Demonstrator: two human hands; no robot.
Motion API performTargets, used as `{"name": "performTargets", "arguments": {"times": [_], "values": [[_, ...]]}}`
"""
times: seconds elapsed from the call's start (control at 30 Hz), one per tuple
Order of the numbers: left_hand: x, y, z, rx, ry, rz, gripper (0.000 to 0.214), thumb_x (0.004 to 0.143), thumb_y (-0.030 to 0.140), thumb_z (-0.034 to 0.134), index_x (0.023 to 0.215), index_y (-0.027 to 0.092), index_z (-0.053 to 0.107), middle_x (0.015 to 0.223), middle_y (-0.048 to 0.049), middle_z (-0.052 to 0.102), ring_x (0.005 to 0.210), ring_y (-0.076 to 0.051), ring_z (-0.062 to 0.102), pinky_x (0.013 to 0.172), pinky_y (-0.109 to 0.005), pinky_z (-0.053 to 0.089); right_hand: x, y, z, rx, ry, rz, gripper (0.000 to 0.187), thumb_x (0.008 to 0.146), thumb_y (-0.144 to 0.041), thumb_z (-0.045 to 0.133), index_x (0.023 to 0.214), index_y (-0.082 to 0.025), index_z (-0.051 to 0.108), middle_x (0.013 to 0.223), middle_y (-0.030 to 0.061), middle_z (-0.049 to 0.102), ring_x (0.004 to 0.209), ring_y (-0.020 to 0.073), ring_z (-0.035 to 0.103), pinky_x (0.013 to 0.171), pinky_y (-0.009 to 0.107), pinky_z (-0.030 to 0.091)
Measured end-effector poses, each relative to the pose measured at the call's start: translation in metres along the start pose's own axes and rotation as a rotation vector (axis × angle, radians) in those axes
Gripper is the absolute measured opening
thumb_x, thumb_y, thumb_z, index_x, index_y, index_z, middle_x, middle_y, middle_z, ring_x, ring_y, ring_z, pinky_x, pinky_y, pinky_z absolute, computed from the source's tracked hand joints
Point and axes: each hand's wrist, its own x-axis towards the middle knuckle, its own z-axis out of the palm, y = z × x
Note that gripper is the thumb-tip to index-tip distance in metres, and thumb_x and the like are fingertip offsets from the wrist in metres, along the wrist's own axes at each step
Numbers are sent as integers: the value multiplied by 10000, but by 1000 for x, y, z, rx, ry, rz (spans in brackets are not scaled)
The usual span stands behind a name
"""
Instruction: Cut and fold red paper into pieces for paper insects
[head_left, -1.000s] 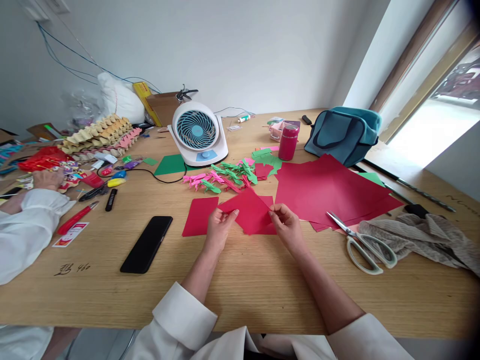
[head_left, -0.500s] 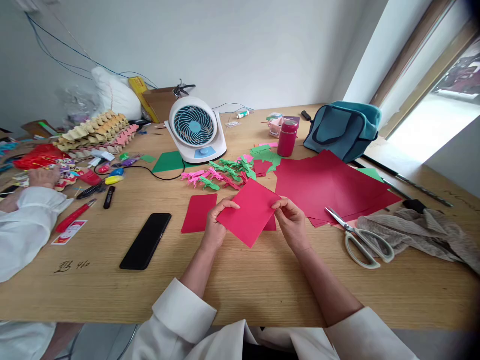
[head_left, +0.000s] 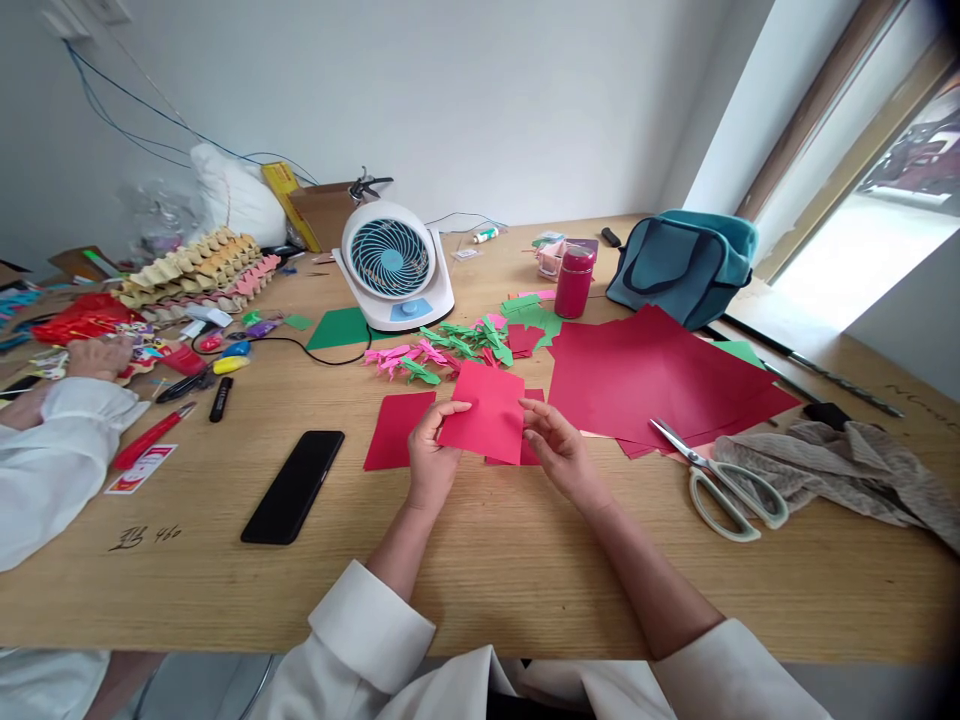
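Note:
A square sheet of red paper (head_left: 482,412) is raised above the table, pinched at its left edge by my left hand (head_left: 433,450). The thumb lies over the front of the sheet. Beside the right edge is my right hand (head_left: 564,455), thumb and fingers apart, its fingertips at the paper's edge; whether they touch it is hard to tell. Under and behind the held sheet lie more red paper pieces (head_left: 394,430). Beyond it sits a pile of pink, green and red folded paper strips (head_left: 457,343).
Large red sheets (head_left: 622,365), scissors (head_left: 712,470) and grey cloth (head_left: 832,465) lie right; a black phone (head_left: 294,487) lies left. Behind stand a fan (head_left: 391,262), a red flask (head_left: 575,283) and a teal bag (head_left: 679,268). Another person's hand (head_left: 97,355) is among craft items at far left.
The red sheet has turned from a diamond to a more upright square. My right hand has loosened from its right corner and shifted slightly left; my left hand keeps its pinch.

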Motion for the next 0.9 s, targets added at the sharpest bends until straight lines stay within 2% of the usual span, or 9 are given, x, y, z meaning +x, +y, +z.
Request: {"name": "performTargets", "arguments": {"times": [0.17,0.27,0.37,0.43,0.5,0.63,0.73,0.9], "values": [[-4,0,3,113,36,72,311,743,55,598,1007,193,689,1035,-49,691,984,-196,638,905,-321,487,-5,-7,5,-193,-99,-80,419,908,-216,532,1323,-267,550,1227,69,630,1048,200,610,900,342,500],[-6,-2,5,148,22,124,330,757,48,584,1025,210,690,1049,-47,682,1005,-198,628,923,-331,479,-4,-10,6,-215,-69,-117,374,869,-162,560,1224,-264,620,1192,67,642,1082,209,600,921,352,488],[-5,-3,5,103,-4,119,305,807,75,542,1020,222,705,1068,-50,681,1062,-199,610,970,-336,451,-2,-10,3,-120,-1,-87,304,853,-163,590,1132,-265,657,1138,55,649,1061,208,604,939,359,478],[-3,-4,5,-39,5,6,271,855,135,518,1037,225,698,1092,-55,684,1069,-194,611,958,-327,456,-1,-11,1,9,29,-26,239,841,-207,638,1072,-265,666,1103,45,654,1040,208,608,924,348,485],[1,-5,4,-280,22,-175,270,877,210,522,1108,240,659,1101,-50,689,1008,-179,634,877,-302,488,0,-15,-3,129,28,61,181,816,-262,691,995,-257,670,1040,31,664,981,198,616,885,325,495],[11,-5,-5,-704,-30,-484,403,895,470,506,1224,247,569,1023,-55,711,842,-162,657,698,-261,497,0,-27,-11,230,-99,215,147,786,-313,731,883,-226,666,937,12,652,863,164,599,805,279,485],[16,-4,-14,-762,-94,-581,522,865,607,496,1206,221,577,980,-65,718,812,-175,663,664,-265,490,0,-32,-16,240,-215,279,129,794,-304,721,840,-205,651,877,4,628,802,142,572,757,255,460],[20,-2,-25,-614,-124,-599,489,803,521,654,1170,202,601,978,-58,723,842,-177,668,683,-253,482,-2,-29,-24,170,-338,285,124,793,-246,702,745,-185,606,779,-16,575,702,113,517,651,219,413]]}}
